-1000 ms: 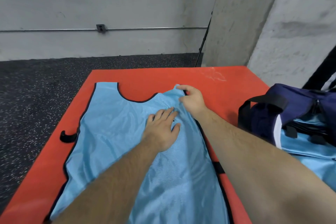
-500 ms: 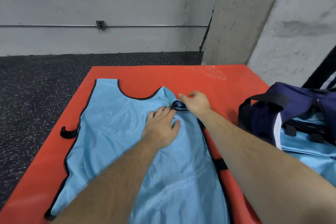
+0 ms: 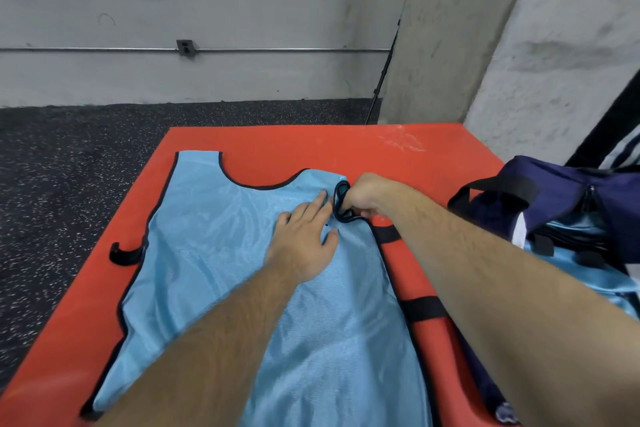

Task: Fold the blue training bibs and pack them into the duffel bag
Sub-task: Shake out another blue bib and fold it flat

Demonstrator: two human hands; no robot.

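A light blue training bib (image 3: 221,253) with black trim lies spread flat on the red mat (image 3: 311,146). My left hand (image 3: 304,236) presses flat on the bib's upper middle with straight fingers. My right hand (image 3: 363,196) pinches the bib's right shoulder strap and has it curled back on itself, just right of my left fingertips. The navy duffel bag (image 3: 561,194) stands open at the right edge of the mat, with folded light blue bibs (image 3: 588,270) inside it.
The red mat is raised above dark speckled flooring (image 3: 69,184) on the left and far side. A concrete pillar (image 3: 443,28) and white wall close off the back right. Black elastic side straps (image 3: 124,251) stick out from the bib's edges.
My right hand drew the right shoulder strap back from the far edge toward my left hand, bunching it into a loop. My left hand stayed pressed on the bib.
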